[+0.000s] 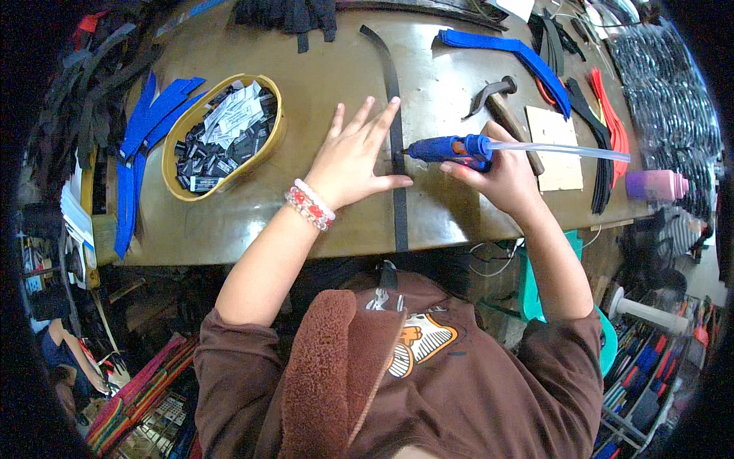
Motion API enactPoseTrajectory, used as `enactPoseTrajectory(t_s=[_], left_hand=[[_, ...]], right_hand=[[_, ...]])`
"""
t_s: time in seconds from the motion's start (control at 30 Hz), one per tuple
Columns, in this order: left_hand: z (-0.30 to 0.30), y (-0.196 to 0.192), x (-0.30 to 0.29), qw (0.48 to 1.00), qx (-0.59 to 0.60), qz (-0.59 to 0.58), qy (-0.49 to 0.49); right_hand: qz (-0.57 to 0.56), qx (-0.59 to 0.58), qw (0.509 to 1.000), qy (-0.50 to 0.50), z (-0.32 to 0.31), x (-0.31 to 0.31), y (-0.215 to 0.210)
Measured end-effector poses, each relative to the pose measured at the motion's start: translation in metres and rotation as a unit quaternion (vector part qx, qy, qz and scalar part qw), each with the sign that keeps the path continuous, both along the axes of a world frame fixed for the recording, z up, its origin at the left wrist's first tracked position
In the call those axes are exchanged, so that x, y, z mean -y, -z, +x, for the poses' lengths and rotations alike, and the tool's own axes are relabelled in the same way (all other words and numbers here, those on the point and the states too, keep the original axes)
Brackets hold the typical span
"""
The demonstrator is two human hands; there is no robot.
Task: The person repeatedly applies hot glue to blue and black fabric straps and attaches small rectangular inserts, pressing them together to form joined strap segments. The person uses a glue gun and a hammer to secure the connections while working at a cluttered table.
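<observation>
A long black strap [399, 210] lies on the brown table [336, 233], running from the far side to the near edge. Flat beside it on the left, my left hand [348, 164] has its fingers spread; the fingertips and thumb reach the strap's edge. My right hand [508, 176] is wrapped round a blue hot glue gun [437, 148]. The gun's nozzle points left, right at the strap; I cannot tell whether it touches. From the gun's back end a long translucent glue stick [573, 149] sticks out to the right.
Left of my hand stands a yellow basket [280, 126] of small black and white labels. Blue straps [134, 191] lie further left. A hammer [505, 115], a cream board [554, 164], red straps [608, 115] and a purple-pink bottle [657, 185] are at the right.
</observation>
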State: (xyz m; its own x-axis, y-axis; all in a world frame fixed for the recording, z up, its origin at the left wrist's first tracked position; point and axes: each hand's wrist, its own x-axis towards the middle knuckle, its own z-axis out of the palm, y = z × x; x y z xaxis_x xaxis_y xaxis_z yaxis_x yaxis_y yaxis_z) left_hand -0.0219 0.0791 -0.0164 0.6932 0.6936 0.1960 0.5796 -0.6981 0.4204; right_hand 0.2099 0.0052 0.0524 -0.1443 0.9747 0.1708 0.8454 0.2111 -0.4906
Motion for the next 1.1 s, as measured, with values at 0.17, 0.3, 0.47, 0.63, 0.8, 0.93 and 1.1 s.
enactPoseTrajectory(t_s=[0.17,0.3,0.47,0.63,0.8,0.93,1.1], left_hand=[[0.000,0.003,-0.001,1.000,-0.001,-0.016,-0.007],[0.000,0.001,-0.002,1.000,-0.013,-0.016,-0.012],[0.001,-0.005,-0.001,0.999,-0.032,-0.014,-0.001],[-0.006,-0.006,-0.003,0.998,0.062,-0.032,0.005],[-0.016,-0.006,-0.004,0.977,0.208,-0.020,-0.045],[-0.013,-0.005,-0.007,0.959,0.270,-0.029,-0.085],[-0.006,-0.003,-0.013,0.967,0.236,-0.023,-0.090]], right_hand=[[-0.039,0.059,0.997,0.031,-0.010,-0.018,-0.002],[0.039,0.191,0.980,0.035,-0.025,-0.033,-0.014],[-0.057,0.069,0.991,0.095,0.043,0.009,-0.016],[0.156,-0.130,0.832,0.516,0.144,0.064,0.047],[0.234,0.038,0.802,0.549,0.123,0.107,0.083],[0.342,0.011,0.911,0.230,0.063,0.068,0.047],[0.276,0.078,0.903,0.321,0.120,-0.122,0.021]])
